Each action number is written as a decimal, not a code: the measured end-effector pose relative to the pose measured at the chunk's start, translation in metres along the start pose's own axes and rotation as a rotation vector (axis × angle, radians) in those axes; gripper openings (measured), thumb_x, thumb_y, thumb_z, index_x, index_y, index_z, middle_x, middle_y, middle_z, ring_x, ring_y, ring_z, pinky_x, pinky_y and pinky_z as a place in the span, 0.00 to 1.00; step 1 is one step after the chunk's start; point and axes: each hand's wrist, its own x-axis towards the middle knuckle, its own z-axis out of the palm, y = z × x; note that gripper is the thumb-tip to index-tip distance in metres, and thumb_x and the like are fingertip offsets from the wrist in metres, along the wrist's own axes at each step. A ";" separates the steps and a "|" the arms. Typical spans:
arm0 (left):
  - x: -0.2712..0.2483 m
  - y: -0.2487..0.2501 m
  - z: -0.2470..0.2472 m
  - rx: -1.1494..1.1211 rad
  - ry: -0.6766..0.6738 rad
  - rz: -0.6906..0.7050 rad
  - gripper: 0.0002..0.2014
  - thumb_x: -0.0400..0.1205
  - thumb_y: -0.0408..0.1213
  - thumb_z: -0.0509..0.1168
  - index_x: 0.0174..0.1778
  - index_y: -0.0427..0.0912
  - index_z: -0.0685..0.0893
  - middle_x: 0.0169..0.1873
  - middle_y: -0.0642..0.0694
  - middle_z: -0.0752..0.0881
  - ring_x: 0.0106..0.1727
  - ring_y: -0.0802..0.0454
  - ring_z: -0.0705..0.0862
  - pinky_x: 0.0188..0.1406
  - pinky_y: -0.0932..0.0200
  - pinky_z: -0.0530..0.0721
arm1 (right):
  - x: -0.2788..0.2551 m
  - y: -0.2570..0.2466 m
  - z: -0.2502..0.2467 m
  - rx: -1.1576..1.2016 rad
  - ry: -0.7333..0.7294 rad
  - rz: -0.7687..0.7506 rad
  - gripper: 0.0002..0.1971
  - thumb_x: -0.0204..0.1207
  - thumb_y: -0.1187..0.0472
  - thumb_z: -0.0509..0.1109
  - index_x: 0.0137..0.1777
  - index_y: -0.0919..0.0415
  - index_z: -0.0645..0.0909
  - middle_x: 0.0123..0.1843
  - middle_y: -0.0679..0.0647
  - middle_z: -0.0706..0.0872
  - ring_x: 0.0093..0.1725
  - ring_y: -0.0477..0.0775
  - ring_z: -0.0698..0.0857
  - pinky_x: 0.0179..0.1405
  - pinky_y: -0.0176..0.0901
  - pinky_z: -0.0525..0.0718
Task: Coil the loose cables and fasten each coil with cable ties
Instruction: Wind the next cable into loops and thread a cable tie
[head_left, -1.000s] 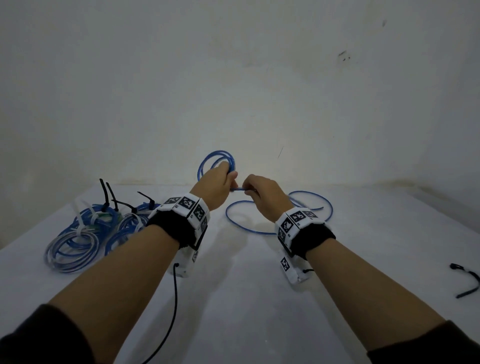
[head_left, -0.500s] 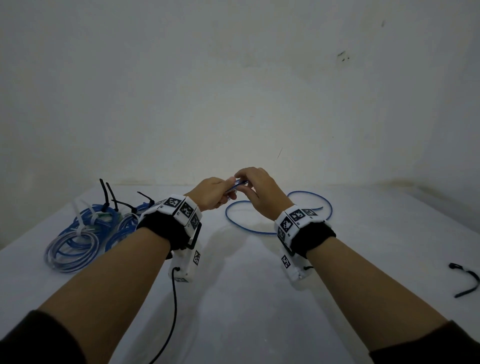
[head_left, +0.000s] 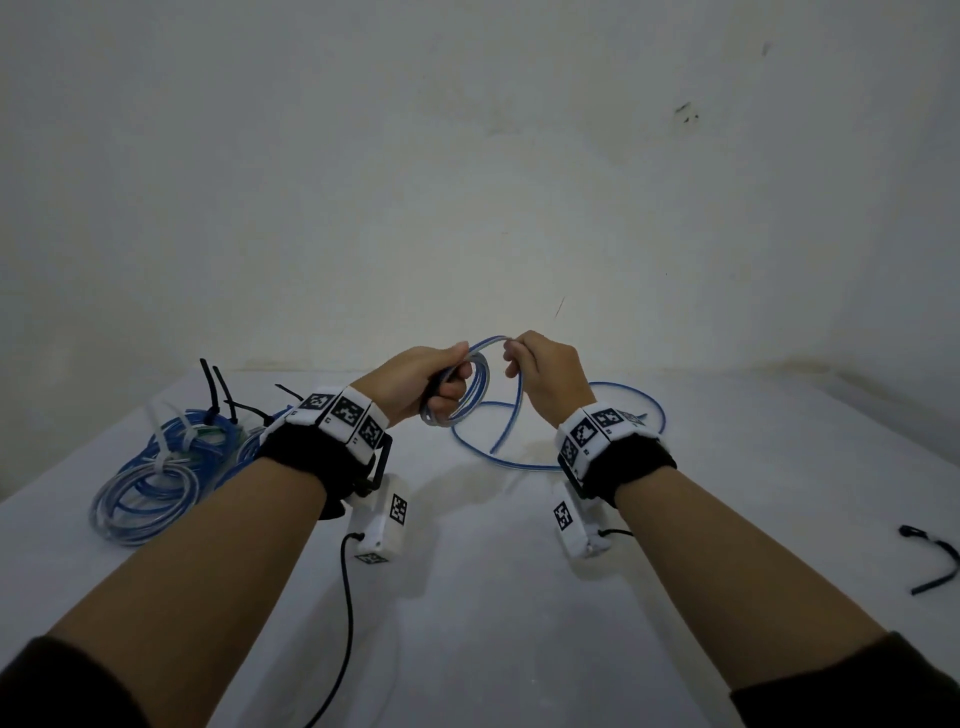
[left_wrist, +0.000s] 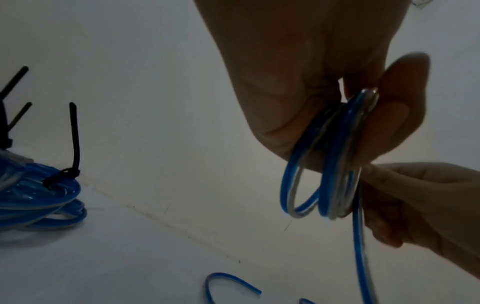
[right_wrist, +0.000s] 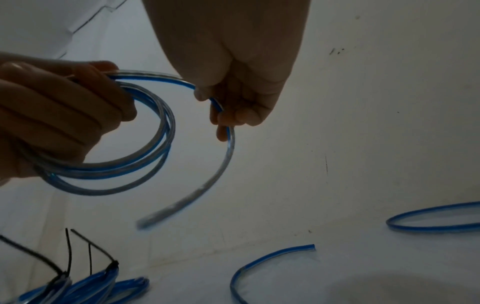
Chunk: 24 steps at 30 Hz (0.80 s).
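Note:
My left hand (head_left: 441, 382) grips a small coil of blue-and-clear cable (head_left: 475, 395) held above the white table (head_left: 519, 597); its loops show edge-on in the left wrist view (left_wrist: 335, 164) and as rings in the right wrist view (right_wrist: 145, 152). Just to the right, my right hand (head_left: 524, 358) pinches the cable strand (right_wrist: 228, 144) that leaves the coil. From there the strand drops to the loose cable (head_left: 524, 462) lying in a wide loop on the table behind my hands, with its cut end (right_wrist: 310, 246) free.
Several tied blue coils (head_left: 156, 483) with upright black and white tie tails (head_left: 210, 379) lie at the left. A black cable tie (head_left: 935, 564) rests near the right edge. A plain wall (head_left: 467, 182) stands close behind the table.
The coil was raised upright, dropped low between both hands, and now hangs from my left hand; my right hand has slid along the strand and lifted a fresh length beside it.

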 end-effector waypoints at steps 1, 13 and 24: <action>0.000 0.001 0.000 -0.010 0.011 0.027 0.19 0.87 0.46 0.49 0.34 0.41 0.71 0.18 0.53 0.67 0.16 0.59 0.63 0.16 0.70 0.63 | 0.000 0.001 0.000 0.020 -0.003 0.040 0.15 0.84 0.59 0.58 0.45 0.69 0.81 0.39 0.62 0.88 0.36 0.54 0.80 0.37 0.41 0.74; 0.008 0.005 -0.016 -0.510 0.181 0.237 0.18 0.88 0.46 0.47 0.35 0.43 0.71 0.17 0.55 0.68 0.16 0.61 0.65 0.20 0.70 0.68 | -0.016 0.003 0.000 0.276 -0.171 0.040 0.10 0.80 0.73 0.55 0.51 0.59 0.72 0.37 0.59 0.85 0.27 0.51 0.79 0.29 0.39 0.81; 0.013 0.005 -0.008 -0.669 0.149 0.333 0.14 0.85 0.38 0.47 0.41 0.38 0.75 0.27 0.49 0.76 0.28 0.54 0.74 0.34 0.63 0.74 | -0.017 -0.007 0.016 0.277 -0.147 -0.031 0.08 0.76 0.67 0.69 0.52 0.65 0.87 0.46 0.52 0.78 0.37 0.50 0.83 0.37 0.42 0.88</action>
